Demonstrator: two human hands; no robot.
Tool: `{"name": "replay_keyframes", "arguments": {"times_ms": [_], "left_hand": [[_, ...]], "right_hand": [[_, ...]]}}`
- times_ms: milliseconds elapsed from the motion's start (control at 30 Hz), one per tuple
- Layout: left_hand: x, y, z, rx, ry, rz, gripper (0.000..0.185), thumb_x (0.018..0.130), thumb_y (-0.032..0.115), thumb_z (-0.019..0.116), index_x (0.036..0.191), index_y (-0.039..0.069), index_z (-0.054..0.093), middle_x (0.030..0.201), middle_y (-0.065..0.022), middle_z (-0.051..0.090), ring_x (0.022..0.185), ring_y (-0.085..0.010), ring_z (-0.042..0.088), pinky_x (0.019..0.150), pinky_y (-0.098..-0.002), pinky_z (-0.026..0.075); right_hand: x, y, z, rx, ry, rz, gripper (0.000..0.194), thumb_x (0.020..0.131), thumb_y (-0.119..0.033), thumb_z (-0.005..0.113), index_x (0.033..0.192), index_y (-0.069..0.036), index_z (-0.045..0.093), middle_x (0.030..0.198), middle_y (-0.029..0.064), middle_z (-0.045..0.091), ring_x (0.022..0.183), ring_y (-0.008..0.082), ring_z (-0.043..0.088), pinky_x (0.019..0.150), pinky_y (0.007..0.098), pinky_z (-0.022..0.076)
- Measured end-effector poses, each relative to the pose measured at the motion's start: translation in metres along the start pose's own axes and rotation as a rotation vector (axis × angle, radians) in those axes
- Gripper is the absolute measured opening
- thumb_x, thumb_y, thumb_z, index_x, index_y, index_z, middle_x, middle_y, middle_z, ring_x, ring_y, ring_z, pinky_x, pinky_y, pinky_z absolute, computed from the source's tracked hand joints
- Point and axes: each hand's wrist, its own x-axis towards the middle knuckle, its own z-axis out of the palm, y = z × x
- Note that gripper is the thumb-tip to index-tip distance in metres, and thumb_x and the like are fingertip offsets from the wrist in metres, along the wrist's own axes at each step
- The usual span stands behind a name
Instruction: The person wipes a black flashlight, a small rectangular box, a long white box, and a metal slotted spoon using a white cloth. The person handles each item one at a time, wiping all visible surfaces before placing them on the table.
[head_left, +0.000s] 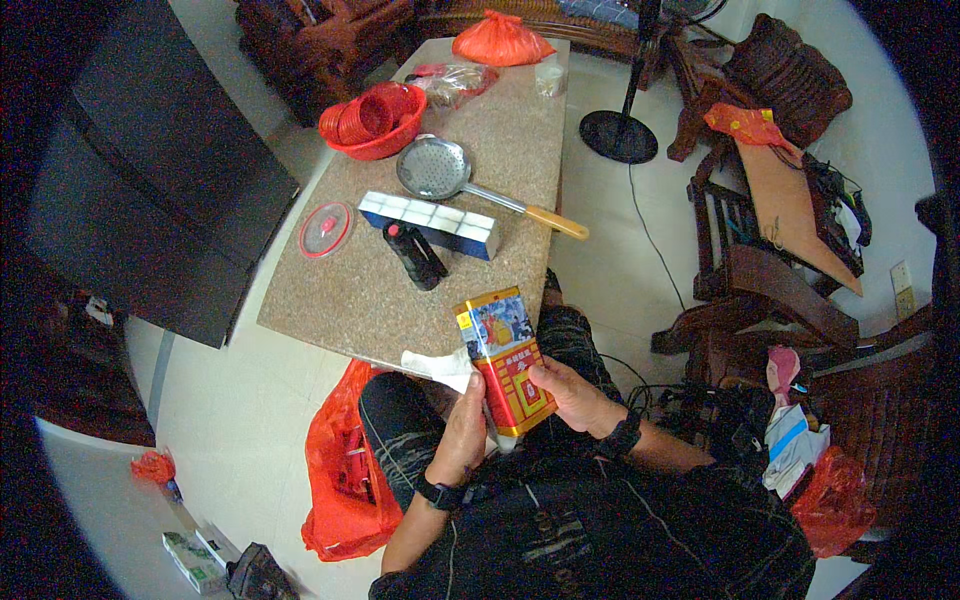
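Note:
A red and gold printed tin (504, 364) is held tilted at the near end of the stone-topped table (330, 307), above my lap. My left hand (463, 431) grips its left side, thumb upward, with white tissue paper (439, 366) against the thumb and the tin. Around the right edge of the tin closes my right hand (577, 396), its thumb on the printed front. The fingers behind the tin are hidden. Just beyond lies a black bottle (416, 259) with a red cap, touching or close to a long blue and white box (431, 223).
On the table are a skimmer (435, 169) with its handle past the right edge, a round lid (326, 229), red plastic baskets (367, 124) and a tied red bag (502, 41). A red bag (345, 472) sits by my left leg. A fan base (619, 137) stands at right.

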Motion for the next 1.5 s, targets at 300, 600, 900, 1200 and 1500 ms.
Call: {"name": "replay_keyframes", "arguments": {"times_ms": [300,600,900,1200,1500], "left_hand": [[-0.003,0.004,-0.009,0.151,0.093,0.067,0.05,0.1,0.036,0.033,0.134,-0.001,0.036,0.13,-0.0119,0.047,0.12,-0.0198,0.044,0.103,-0.0323,0.033],[-0.011,0.012,-0.013,-0.032,0.237,-0.084,0.034,0.094,0.022,0.052,0.119,-0.001,0.05,0.108,-0.0054,0.06,0.086,-0.0124,0.058,0.076,-0.027,0.046],[-0.027,0.018,-0.01,0.361,0.229,0.096,0.04,0.086,0.016,0.064,0.121,0.001,0.051,0.11,-0.0094,0.06,0.097,-0.02,0.058,0.089,-0.0325,0.045],[-0.009,0.015,-0.016,0.024,0.223,0.256,0.035,0.092,0.014,0.052,0.124,0.003,0.043,0.117,-0.0058,0.054,0.107,-0.0161,0.053,0.093,-0.0314,0.043],[-0.01,0.004,0.004,0.127,0.078,0.117,0.033,0.098,0.022,0.046,0.121,-0.001,0.049,0.116,-0.0061,0.055,0.103,-0.0145,0.052,0.093,-0.03,0.04]], "right_hand": [[-0.004,0.0,0.0,0.179,-0.161,0.006,0.054,0.093,-0.04,0.051,0.133,-0.007,0.039,0.127,0.0066,0.054,0.113,0.0185,0.055,0.097,0.0346,0.0428],[-0.003,-0.007,-0.01,0.186,-0.049,-0.103,0.048,0.094,-0.039,0.049,0.128,-0.006,0.045,0.124,0.0071,0.056,0.111,0.0171,0.056,0.096,0.034,0.044],[0.001,-0.003,-0.008,-0.043,0.177,-0.084,0.042,0.093,-0.031,0.054,0.124,-0.003,0.047,0.117,0.0056,0.058,0.104,0.0146,0.057,0.092,0.0301,0.0449],[-0.012,-0.007,-0.002,-0.064,-0.127,0.074,0.047,0.093,-0.023,0.055,0.132,-0.002,0.04,0.123,0.0065,0.055,0.111,0.0152,0.053,0.097,0.0311,0.0425],[0.0,0.0,0.0,-0.341,0.074,-0.277,0.054,0.093,-0.031,0.055,0.133,-0.002,0.034,0.12,0.0076,0.049,0.112,0.0176,0.048,0.098,0.031,0.0377]]}}
